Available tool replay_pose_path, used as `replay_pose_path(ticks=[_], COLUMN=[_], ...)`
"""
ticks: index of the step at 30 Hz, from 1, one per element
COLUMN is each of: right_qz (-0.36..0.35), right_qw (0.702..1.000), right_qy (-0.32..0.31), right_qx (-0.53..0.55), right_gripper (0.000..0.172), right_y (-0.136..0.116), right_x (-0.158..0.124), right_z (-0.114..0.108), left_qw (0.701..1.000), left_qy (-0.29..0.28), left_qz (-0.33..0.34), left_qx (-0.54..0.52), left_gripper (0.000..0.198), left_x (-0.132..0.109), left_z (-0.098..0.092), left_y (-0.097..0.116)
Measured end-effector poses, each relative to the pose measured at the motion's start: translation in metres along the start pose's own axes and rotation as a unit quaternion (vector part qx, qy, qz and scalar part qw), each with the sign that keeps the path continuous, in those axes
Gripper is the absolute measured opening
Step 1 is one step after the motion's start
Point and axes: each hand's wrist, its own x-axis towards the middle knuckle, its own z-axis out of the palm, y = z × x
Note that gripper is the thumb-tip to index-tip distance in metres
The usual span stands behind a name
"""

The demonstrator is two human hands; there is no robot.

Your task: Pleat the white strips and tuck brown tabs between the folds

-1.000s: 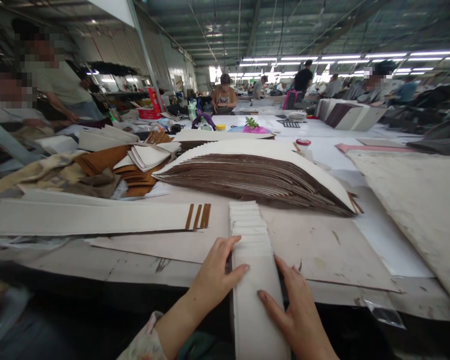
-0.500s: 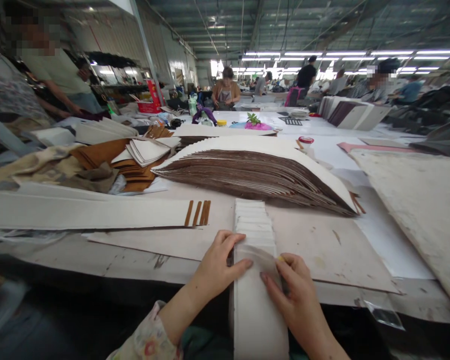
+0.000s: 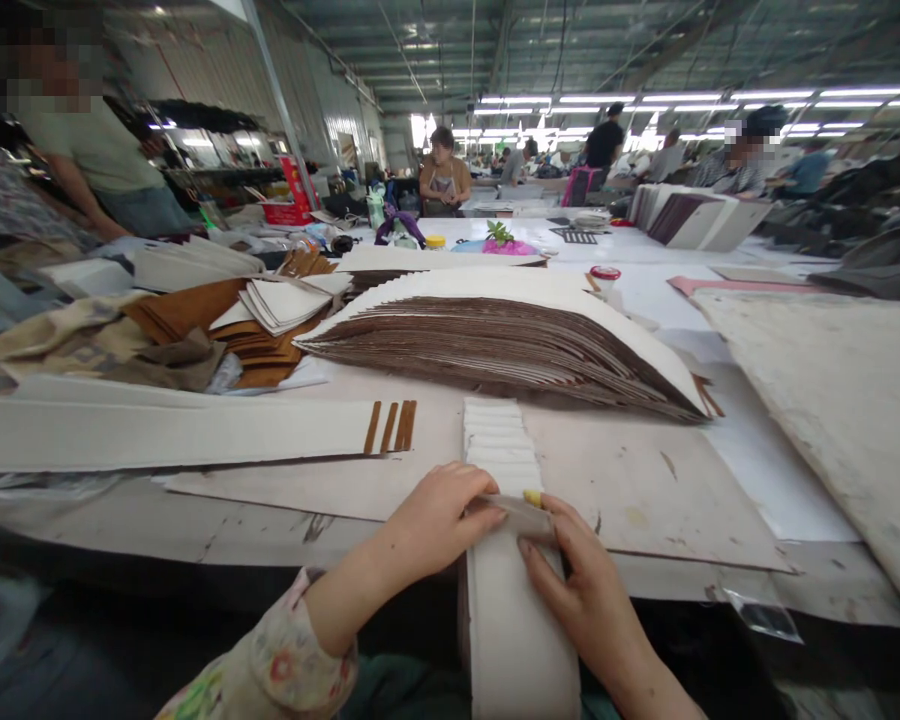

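A stack of long off-white strips runs from the table over its front edge toward me; farther up, their ends lie in overlapping steps. On top, one strip is bent over, showing a greyish band across its width. My left hand pinches the left end of this band between thumb and fingers. My right hand grips its right end, thumb on the near side and fingers beyond, with something yellow on one fingertip. The strip's underside is hidden.
Behind the strips lies a large bowed pile of white-topped brown sheets. At left are long white pieces with narrow brown strips and brown material. A thick pale sheet lies right. Several people work farther back.
The top strip's greyish band is bent up more and looks narrower. My left fingers have closed onto it, and my right fingers have shifted slightly left and up along its far side.
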Motion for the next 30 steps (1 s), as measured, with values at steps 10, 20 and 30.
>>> replay_pose_path(ticks=[10,20,30], right_qz=[-0.021,-0.108,-0.085], right_qw=[0.986,0.98,0.988], right_qy=[0.096,-0.001,0.001], right_qx=[-0.135,-0.165,-0.13], right_gripper=[0.043,0.02,0.021], right_y=[-0.001,-0.017,-0.018], right_x=[-0.017,-0.015,-0.017], right_z=[-0.004,-0.01,-0.008], left_qw=[0.996,0.995,0.996], left_qy=[-0.042,-0.062,-0.06], left_qz=[0.036,0.03,0.049], left_qx=[0.065,0.067,0.039], left_gripper=[0.012,0.014,0.02], left_x=[0.01,0.025,0.031], left_z=[-0.002,0.002,0.015], left_y=[0.001,0.017,0.024])
